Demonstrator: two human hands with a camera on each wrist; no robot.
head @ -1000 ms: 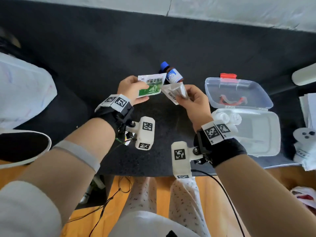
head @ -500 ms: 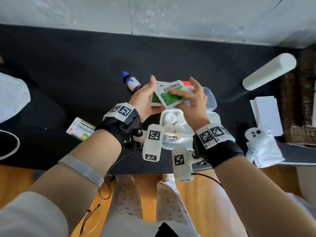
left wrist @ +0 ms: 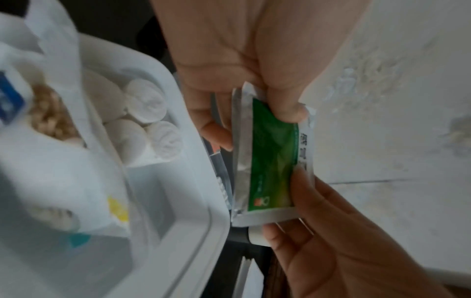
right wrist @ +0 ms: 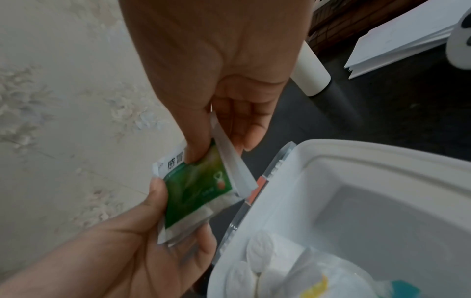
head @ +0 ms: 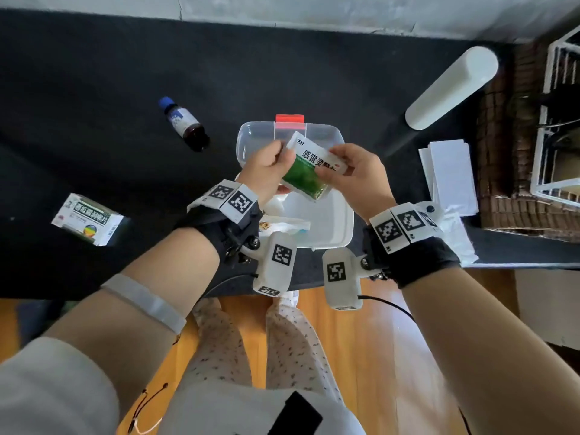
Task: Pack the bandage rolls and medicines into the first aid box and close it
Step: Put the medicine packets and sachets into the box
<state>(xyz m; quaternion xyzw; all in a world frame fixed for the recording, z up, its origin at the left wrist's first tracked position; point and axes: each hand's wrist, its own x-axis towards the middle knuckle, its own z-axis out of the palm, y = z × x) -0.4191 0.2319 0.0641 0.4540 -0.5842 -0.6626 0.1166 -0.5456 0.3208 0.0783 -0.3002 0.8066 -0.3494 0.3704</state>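
Above box [head: 342, 221]: sachets [head: 309, 171] pinched by both hands, tilted diagonally.

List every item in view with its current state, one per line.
Box: open, lid laid back.
Sachets: held over the box by both hands.
Left hand: pinching the sachets.
Right hand: pinching the sachets.
Bandage rolls: inside the box.
Bottle: lying on the table, capped.
Carton: on the table, outside the box.

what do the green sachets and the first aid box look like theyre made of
Green sachets: likely foil-laminated plastic film, glossy print; silvery crimped edges show in the left wrist view. First aid box: seemingly moulded plastic, opaque white smooth base, with a see-through lid.
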